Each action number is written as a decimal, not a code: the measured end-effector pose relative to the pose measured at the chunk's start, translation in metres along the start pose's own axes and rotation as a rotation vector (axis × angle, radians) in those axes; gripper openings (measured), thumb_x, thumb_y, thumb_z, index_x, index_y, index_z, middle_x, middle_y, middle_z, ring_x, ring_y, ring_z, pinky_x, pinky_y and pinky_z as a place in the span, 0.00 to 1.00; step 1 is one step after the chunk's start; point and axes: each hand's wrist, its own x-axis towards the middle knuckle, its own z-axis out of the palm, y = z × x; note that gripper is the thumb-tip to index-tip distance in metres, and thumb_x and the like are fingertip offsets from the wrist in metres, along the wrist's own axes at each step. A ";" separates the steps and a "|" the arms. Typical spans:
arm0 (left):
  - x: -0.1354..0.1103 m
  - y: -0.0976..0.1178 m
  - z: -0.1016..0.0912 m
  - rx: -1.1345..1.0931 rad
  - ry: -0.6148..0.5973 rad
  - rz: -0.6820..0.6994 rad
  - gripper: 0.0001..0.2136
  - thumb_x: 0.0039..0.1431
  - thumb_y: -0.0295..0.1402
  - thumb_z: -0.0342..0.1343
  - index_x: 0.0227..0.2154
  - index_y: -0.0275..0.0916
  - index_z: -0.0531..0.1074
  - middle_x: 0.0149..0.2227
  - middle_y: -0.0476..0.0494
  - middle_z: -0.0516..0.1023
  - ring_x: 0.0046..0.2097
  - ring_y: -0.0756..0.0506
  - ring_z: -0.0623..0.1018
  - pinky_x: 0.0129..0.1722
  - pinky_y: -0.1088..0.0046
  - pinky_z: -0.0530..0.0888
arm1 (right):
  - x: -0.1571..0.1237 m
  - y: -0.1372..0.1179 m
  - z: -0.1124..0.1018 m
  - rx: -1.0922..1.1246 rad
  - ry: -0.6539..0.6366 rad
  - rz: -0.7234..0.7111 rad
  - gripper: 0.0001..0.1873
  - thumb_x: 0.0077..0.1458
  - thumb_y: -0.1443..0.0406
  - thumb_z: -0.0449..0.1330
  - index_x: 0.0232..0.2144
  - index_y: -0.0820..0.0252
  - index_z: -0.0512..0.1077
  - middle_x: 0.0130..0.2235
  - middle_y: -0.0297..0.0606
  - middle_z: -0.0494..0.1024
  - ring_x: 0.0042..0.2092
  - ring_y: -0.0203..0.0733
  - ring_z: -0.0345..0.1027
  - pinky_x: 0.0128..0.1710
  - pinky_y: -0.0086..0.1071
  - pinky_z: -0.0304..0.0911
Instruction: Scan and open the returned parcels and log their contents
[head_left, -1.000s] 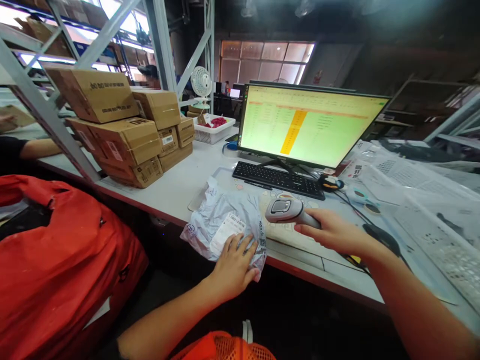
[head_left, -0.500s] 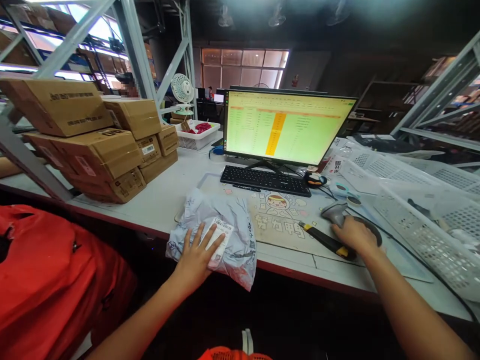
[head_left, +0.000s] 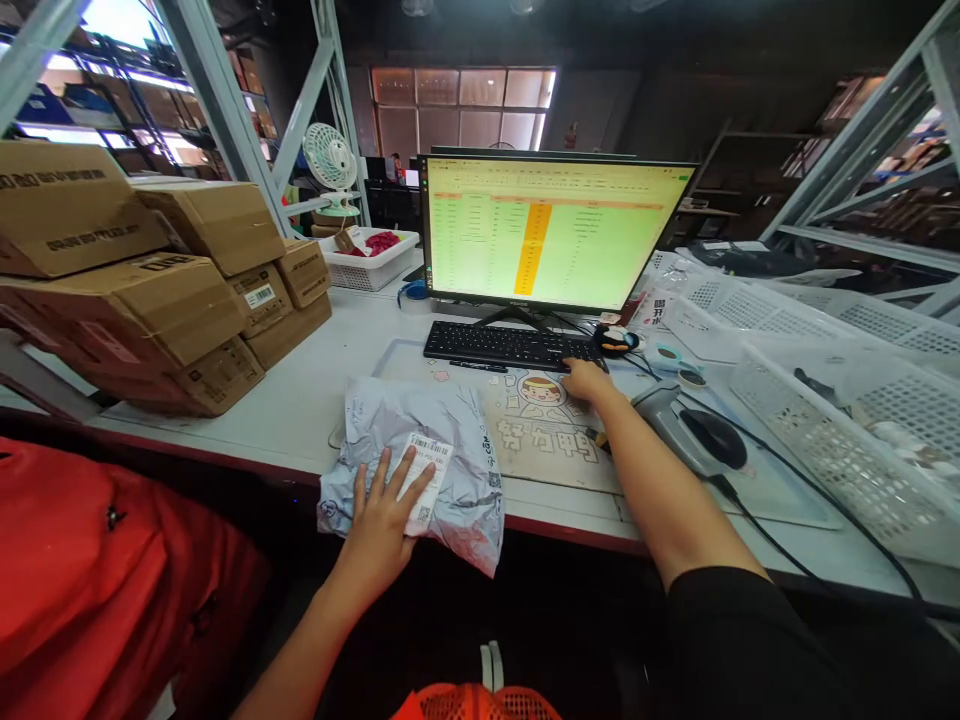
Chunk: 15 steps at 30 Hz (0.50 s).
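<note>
My left hand (head_left: 384,505) lies flat with fingers spread on a grey plastic mail bag (head_left: 420,465) with a white barcode label (head_left: 424,472), at the table's front edge. My right hand (head_left: 587,381) reaches forward to the right end of the black keyboard (head_left: 510,346), fingers touching the keys. It holds nothing. The grey barcode scanner (head_left: 661,412) lies on the table to the right of my forearm, beside a black mouse (head_left: 718,438).
A monitor (head_left: 547,235) with a green and orange spreadsheet stands behind the keyboard. Stacked cardboard boxes (head_left: 150,280) fill the table's left. White mesh baskets (head_left: 840,420) lie at the right. A red bag (head_left: 97,580) sits lower left. A small fan (head_left: 328,160) and a white basket (head_left: 371,265) stand behind.
My right hand set the scanner down on the table and moved left and forward to the keyboard. My left hand stayed on the mail bag.
</note>
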 end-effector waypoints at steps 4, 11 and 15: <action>0.000 0.002 0.001 -0.005 0.002 -0.008 0.40 0.55 0.19 0.55 0.71 0.51 0.60 0.75 0.44 0.52 0.76 0.29 0.48 0.70 0.34 0.53 | 0.008 -0.007 -0.004 -0.024 -0.026 0.005 0.25 0.65 0.60 0.58 0.62 0.61 0.70 0.60 0.53 0.74 0.60 0.54 0.70 0.59 0.50 0.65; 0.000 0.001 0.004 -0.034 0.036 -0.012 0.40 0.54 0.18 0.53 0.70 0.51 0.61 0.75 0.45 0.52 0.75 0.29 0.49 0.70 0.34 0.53 | 0.019 -0.018 -0.012 -0.041 -0.077 -0.035 0.30 0.66 0.54 0.60 0.65 0.58 0.66 0.62 0.50 0.73 0.59 0.50 0.71 0.60 0.51 0.67; 0.002 -0.002 0.000 -0.128 0.069 -0.026 0.38 0.54 0.18 0.50 0.68 0.48 0.65 0.73 0.44 0.59 0.74 0.31 0.55 0.70 0.38 0.56 | -0.009 -0.019 -0.021 -0.053 -0.055 -0.097 0.33 0.65 0.61 0.57 0.70 0.58 0.62 0.62 0.53 0.74 0.61 0.54 0.70 0.59 0.46 0.66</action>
